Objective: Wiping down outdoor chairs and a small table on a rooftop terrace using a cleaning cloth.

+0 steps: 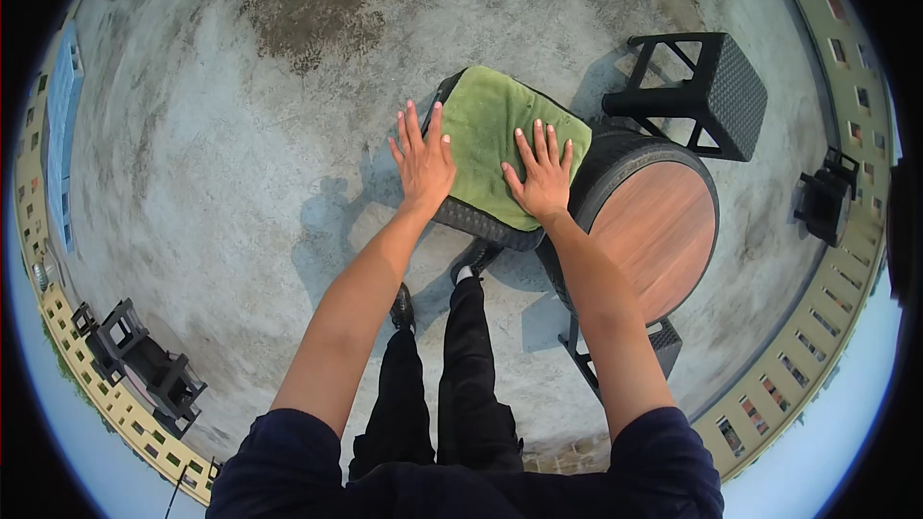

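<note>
A green plush cloth (pixel 484 133) with dark edging lies spread over the seat of a black textured plastic stool (pixel 487 223). My left hand (pixel 425 166) is at the cloth's left edge, fingers apart, partly beyond the seat's side. Whether its palm presses on the cloth or the stool rim cannot be told. On the cloth's right part my right hand (pixel 542 176) rests flat, fingers spread and nothing gripped. The stool's legs are mostly hidden below its seat.
Right of the stool stands a tyre table (pixel 652 231) with a round wood-look top. A black stool (pixel 703 97) is behind it, another stool (pixel 667 347) in front. More black stools (pixel 140 353) stand far left. Concrete floor (pixel 216 180) surrounds my feet.
</note>
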Available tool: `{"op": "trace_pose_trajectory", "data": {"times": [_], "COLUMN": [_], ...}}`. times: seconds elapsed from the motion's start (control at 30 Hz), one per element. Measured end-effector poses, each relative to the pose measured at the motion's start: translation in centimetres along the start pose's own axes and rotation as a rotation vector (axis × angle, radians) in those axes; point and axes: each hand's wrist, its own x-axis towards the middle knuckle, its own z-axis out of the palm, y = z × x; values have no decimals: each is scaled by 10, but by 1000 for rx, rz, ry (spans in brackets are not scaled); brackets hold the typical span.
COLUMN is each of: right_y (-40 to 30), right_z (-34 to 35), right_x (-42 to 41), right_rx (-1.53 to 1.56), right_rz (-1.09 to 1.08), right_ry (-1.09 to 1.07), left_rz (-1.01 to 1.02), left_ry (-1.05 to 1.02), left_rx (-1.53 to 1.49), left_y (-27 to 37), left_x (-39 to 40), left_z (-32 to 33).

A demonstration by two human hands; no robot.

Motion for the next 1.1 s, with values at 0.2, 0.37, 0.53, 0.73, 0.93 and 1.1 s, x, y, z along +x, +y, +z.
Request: {"op": "trace_pose_trajectory", "data": {"times": [0.2, 0.37, 0.53, 0.73, 0.93, 1.1], "right_y": [-23, 20, 50, -8, -45, -7], "right_z": [9, -15, -12, 11, 30, 13], "right_x": [-40, 21, 77, -7, -88, -56], "right_rx": [84, 90, 92, 75, 137, 123], "right_rz": [-159, -373, -260, 472, 328, 154], "right_ry": [-60, -157, 2, 89, 24, -43], "left_rz": [281, 267, 230, 246, 267, 272], "left_ry": [-153, -142, -153, -130, -153, -143], "left_rx": [-66, 17, -5, -17, -18, 12], "left_y": [0, 5, 8, 9, 10, 11], "left_x": [-4, 2, 1, 1, 3, 1], "left_z": [4, 5, 13, 13, 12, 13]}}
